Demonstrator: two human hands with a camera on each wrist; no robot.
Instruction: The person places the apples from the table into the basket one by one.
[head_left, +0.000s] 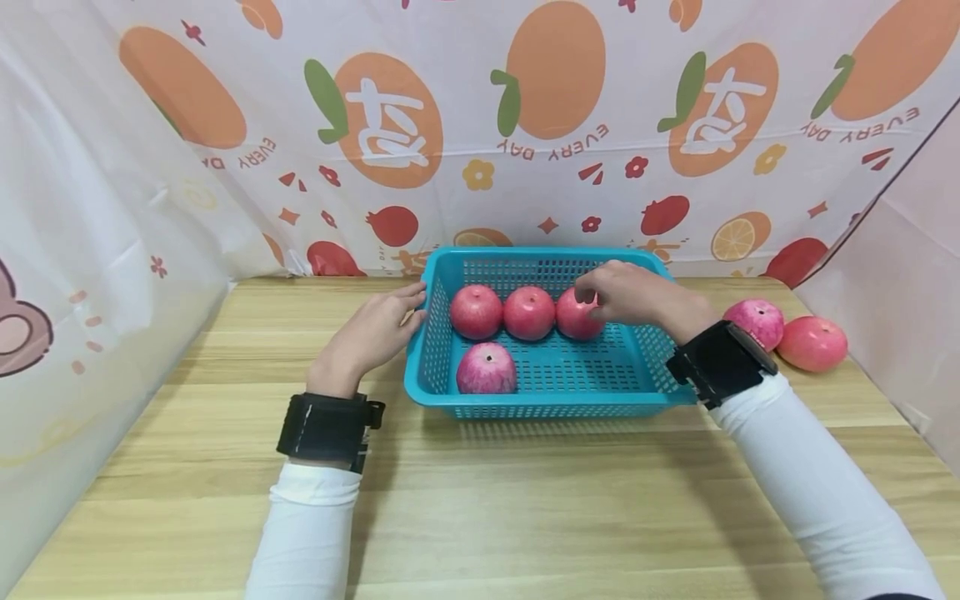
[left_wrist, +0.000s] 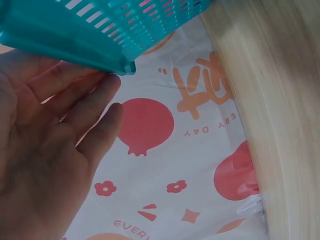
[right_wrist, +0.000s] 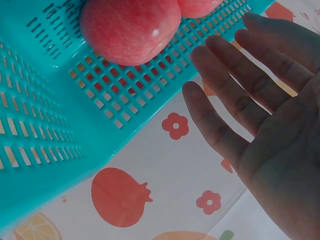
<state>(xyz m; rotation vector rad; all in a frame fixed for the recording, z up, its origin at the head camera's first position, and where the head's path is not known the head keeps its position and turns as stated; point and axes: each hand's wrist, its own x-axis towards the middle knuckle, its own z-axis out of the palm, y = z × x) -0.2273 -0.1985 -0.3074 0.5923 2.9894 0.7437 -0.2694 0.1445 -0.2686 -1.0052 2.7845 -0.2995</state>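
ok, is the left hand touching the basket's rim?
Touching. In the left wrist view, the fingertips of the straightened left hand meet the corner of the teal basket; the head view agrees, showing them at its left rim.

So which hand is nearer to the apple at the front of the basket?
Left. The left hand rests against the basket wall just beside that apple; the right hand hovers over the back row.
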